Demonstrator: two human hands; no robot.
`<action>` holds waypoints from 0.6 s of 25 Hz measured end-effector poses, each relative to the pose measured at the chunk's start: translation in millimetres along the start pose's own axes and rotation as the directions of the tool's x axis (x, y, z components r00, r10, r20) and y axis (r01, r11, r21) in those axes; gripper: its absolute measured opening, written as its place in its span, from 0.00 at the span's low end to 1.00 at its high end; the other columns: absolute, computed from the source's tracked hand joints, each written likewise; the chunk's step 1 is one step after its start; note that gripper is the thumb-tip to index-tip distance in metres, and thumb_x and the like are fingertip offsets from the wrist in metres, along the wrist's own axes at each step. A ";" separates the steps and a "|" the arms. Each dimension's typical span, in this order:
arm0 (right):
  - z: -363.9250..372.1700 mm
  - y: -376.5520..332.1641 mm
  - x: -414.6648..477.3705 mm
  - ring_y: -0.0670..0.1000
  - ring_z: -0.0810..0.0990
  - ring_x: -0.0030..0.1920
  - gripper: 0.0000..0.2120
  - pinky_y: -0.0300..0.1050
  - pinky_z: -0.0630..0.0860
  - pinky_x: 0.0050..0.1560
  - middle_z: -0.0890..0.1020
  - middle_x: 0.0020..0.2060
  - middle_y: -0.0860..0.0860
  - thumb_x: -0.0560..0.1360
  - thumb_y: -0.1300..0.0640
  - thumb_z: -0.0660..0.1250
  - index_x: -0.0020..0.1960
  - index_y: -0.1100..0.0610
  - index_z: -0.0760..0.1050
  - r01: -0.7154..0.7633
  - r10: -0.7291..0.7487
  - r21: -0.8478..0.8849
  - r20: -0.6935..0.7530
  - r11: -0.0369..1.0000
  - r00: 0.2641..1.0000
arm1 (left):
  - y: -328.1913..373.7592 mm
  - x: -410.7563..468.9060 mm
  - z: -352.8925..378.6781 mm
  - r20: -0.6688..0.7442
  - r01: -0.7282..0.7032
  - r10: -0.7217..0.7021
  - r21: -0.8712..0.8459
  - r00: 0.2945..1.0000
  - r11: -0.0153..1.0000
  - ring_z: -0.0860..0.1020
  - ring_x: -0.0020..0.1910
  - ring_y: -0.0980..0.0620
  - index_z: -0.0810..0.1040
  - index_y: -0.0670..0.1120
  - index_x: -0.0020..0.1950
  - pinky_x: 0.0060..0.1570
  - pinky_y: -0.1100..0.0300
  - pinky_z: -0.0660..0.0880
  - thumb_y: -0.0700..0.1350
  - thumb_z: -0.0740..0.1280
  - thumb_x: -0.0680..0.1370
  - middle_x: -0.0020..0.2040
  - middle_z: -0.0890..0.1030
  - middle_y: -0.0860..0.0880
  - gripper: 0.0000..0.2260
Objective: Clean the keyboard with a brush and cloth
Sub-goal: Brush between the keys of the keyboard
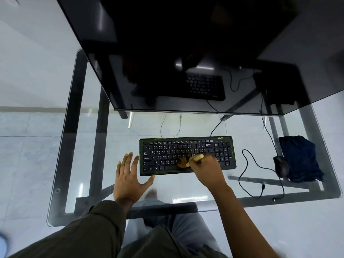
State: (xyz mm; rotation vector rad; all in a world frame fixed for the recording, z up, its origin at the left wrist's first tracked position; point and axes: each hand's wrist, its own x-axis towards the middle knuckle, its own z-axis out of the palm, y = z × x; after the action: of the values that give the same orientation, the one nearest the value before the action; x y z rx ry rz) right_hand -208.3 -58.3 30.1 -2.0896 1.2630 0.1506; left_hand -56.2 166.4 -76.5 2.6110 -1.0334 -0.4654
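Observation:
A black keyboard (188,155) lies on the glass desk (204,190) in front of me. My right hand (206,169) is shut on a small wooden-handled brush (195,158), whose light bristles rest on the middle keys of the lower rows. My left hand (128,174) lies flat on the glass beside the keyboard's left edge, fingers spread, thumb touching the front left corner. A dark blue cloth (301,158) sits folded at the desk's right side.
A large dark monitor (186,53) overhangs the back of the desk. A black mouse (281,165) lies next to the cloth, its cable (247,175) looping across the glass. Keyboard cables run backward. My legs show below the glass.

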 end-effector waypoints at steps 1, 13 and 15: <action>0.3 1.3 0.6 0.54 0.78 0.27 0.14 0.52 0.80 0.31 0.80 0.27 0.53 0.77 0.52 0.65 0.37 0.59 0.81 -0.026 0.026 -0.022 -0.002 0.999 1.000 | 0.7 -0.2 0.1 0.000 -0.001 0.001 -0.003 1.000 1.000 0.55 0.80 0.46 0.64 0.46 0.76 0.78 0.46 0.52 0.74 0.58 0.72 0.79 0.61 0.44 0.42; -2.8 -17.7 13.9 0.50 0.78 0.27 0.09 0.45 0.77 0.32 0.83 0.30 0.51 0.78 0.53 0.67 0.43 0.54 0.84 0.057 -0.055 0.039 -0.047 0.998 0.997 | 0.4 1.8 -2.7 0.000 0.005 -0.005 0.000 1.000 1.000 0.55 0.80 0.46 0.64 0.46 0.76 0.78 0.45 0.53 0.73 0.58 0.72 0.79 0.61 0.44 0.42; -7.8 -20.7 13.9 0.45 0.80 0.30 0.07 0.42 0.77 0.35 0.86 0.36 0.47 0.77 0.56 0.68 0.43 0.53 0.85 0.061 -0.066 0.133 0.033 0.989 0.997 | 1.3 1.5 -1.5 -0.005 -0.004 0.004 -0.002 1.000 1.000 0.55 0.80 0.45 0.64 0.46 0.76 0.78 0.45 0.53 0.74 0.57 0.72 0.79 0.61 0.44 0.42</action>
State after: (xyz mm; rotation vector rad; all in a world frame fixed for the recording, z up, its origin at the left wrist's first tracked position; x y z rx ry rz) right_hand -186.0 -67.1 40.2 -2.0013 1.1516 0.0753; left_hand -55.3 164.8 -74.9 2.6062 -1.0365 -0.4584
